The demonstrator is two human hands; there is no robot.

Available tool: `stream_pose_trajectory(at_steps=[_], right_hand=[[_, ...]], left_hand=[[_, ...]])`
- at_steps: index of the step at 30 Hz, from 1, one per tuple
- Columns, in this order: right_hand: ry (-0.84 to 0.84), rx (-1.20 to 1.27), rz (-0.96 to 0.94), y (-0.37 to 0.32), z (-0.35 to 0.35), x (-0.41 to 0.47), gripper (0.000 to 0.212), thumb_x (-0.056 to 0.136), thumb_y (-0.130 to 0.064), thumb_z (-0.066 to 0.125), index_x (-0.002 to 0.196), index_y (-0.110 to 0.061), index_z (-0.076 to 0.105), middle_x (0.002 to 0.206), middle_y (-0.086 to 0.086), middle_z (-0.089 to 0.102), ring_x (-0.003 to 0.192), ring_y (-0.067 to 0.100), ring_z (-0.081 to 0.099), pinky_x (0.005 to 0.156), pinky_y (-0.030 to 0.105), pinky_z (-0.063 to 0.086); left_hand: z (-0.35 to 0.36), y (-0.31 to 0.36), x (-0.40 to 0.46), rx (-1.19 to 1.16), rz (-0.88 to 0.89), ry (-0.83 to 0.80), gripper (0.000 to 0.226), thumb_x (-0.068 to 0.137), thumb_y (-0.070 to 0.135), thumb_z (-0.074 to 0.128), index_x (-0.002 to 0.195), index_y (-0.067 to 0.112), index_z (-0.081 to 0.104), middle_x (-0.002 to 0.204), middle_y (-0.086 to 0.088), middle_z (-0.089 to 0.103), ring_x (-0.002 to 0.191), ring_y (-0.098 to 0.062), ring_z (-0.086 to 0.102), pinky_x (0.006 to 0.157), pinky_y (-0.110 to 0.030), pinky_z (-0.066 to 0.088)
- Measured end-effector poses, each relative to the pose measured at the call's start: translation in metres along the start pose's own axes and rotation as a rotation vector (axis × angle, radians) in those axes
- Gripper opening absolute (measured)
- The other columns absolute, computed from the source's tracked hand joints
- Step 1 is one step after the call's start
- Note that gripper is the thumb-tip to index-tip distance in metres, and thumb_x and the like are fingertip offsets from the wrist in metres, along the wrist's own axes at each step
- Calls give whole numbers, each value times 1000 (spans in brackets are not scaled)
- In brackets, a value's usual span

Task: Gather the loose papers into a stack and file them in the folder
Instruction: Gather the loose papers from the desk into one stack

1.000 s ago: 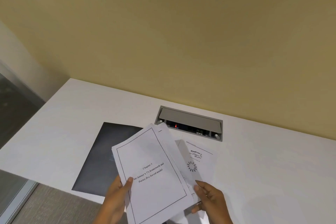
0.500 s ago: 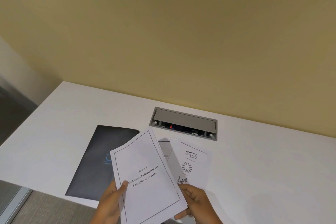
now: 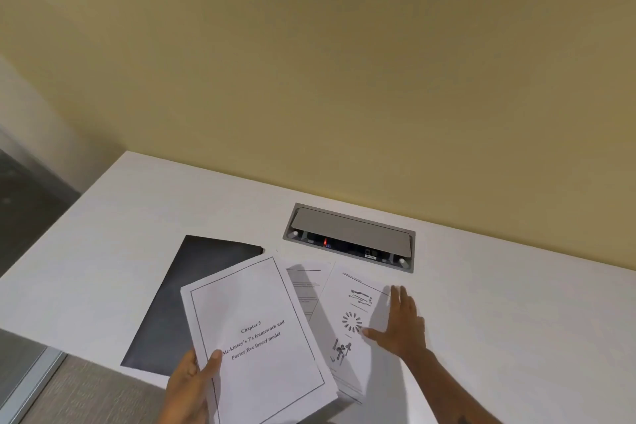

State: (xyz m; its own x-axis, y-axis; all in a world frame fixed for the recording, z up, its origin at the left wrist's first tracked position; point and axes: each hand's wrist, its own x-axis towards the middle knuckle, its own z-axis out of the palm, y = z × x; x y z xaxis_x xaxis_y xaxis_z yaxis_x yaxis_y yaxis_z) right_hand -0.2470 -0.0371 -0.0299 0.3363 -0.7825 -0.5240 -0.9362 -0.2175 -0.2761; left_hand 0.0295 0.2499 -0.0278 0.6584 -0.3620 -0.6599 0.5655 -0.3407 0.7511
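My left hand [image 3: 191,384] grips a stack of white papers [image 3: 261,341] by its lower left corner; the top sheet has a border and reads "Chapter 3". The stack is held above the desk, partly over a dark closed folder [image 3: 182,299] lying at the left. To the right, a loose sheet with printed figures [image 3: 347,348] lies on the desk, and another text sheet [image 3: 304,286] peeks out between it and the stack. My right hand [image 3: 401,323] rests flat, fingers spread, on the right edge of the figure sheet.
The white desk [image 3: 516,320] meets a yellow wall. A grey cable port with its lid raised [image 3: 349,237] is set into the desk behind the papers. The desk's left edge drops to grey flooring [image 3: 20,217].
My right hand let go of the stack and moved right and forward onto the loose figure sheet. The stack stays in my left hand.
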Motion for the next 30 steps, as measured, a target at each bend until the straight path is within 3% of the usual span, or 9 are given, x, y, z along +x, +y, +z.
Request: stream_pose_trajectory(at_steps=[3,6,9,13,16,20,22,26,30], right_hand=[[-56,-96,42,10,7,8,142,78,-76,71,165,-9,-18,175,10,-18,163,35,-9,128,62,20],[-54,-128,32,17,20,8,140,81,-74,69,163,-6,-23,175,10,-19,163,34,-12,129,62,14],[11,-149,24,19,31,7,134,84,-73,66,164,-6,-19,177,10,-9,164,33,-5,130,57,13],[78,-36,-21,19,45,1,122,87,-57,75,167,-12,-5,176,7,13,163,31,8,131,50,8],[144,116,4,18,57,-7,113,85,-37,85,167,-16,10,154,11,48,149,31,38,124,43,28],[218,544,169,15,65,-14,89,88,-8,82,160,-16,32,119,14,67,112,35,67,97,46,53],[237,679,199,15,65,-16,73,92,-4,77,154,-14,40,109,11,71,102,32,71,90,44,58],[318,738,156,22,60,-19,31,95,-4,73,125,-8,68,112,10,73,105,34,71,85,42,58],[422,706,54,34,46,-21,15,97,-6,72,112,-3,76,103,4,76,101,29,72,84,31,49]], left_hand=[[-10,-3,3,22,42,-2,30,93,14,71,122,22,67,124,-10,74,119,-35,67,111,-58,43],[-18,-12,12,77,32,-7,50,71,45,82,117,34,69,116,-7,77,109,-35,69,104,-61,48],[-27,-28,26,56,18,16,52,57,56,83,106,44,72,103,3,81,104,-34,72,100,-60,51],[-20,-28,24,28,40,7,61,58,53,84,116,40,70,115,0,79,116,-34,70,108,-59,46],[-6,-10,5,-9,57,-29,50,75,36,83,123,35,68,125,-3,75,121,-32,67,112,-58,43],[2,-9,6,-48,37,-97,42,98,5,62,137,18,60,135,-13,69,126,-37,63,118,-59,36],[6,-5,2,-65,25,-145,42,99,4,59,140,13,58,132,-16,70,124,-39,64,115,-60,38],[18,10,-9,-79,37,-217,36,99,4,57,134,10,62,126,-18,73,115,-41,70,96,-53,57],[28,24,-18,-136,36,-324,36,99,5,55,134,12,62,127,-13,73,111,-29,74,88,-40,62]])
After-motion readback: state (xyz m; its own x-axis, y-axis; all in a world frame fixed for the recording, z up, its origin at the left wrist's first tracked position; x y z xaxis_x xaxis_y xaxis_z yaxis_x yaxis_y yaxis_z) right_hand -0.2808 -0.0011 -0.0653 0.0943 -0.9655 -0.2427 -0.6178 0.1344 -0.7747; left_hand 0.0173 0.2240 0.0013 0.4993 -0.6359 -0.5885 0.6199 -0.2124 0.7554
